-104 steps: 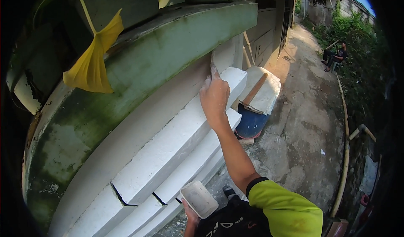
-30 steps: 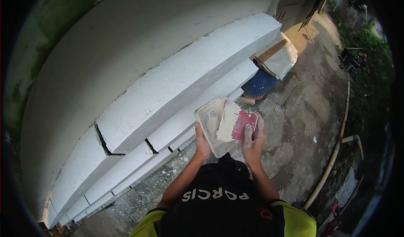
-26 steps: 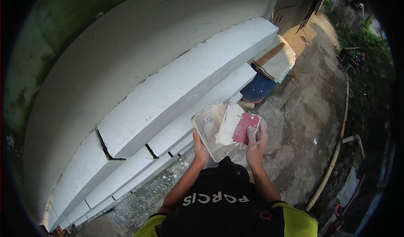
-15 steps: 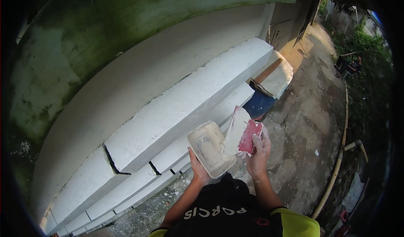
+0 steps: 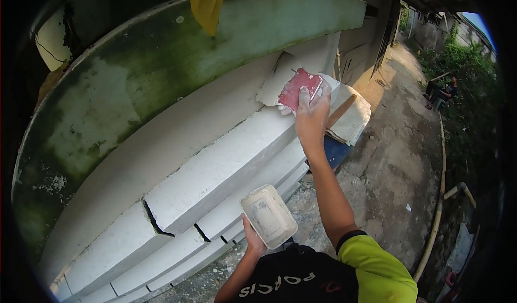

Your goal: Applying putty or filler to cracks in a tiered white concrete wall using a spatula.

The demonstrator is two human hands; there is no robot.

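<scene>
The fingers of the right hand (image 5: 311, 121) are closed around a red-handled putty scraper (image 5: 291, 87), whose wide pale blade is pressed flat against the white wall (image 5: 177, 141) just under the green, stained band (image 5: 177, 66). The arm is stretched upward and away from the body. The left hand (image 5: 253, 239) is wrapped from below around a small rectangular tray (image 5: 268, 216) smeared with white filler, held low and close to the chest, well apart from the scraper. Stepped white mouldings (image 5: 215, 174) with dark cracks are seen between the two hands. A yellow cloth (image 5: 204, 1) hangs above, and a concrete path (image 5: 398, 157) runs to the right
</scene>
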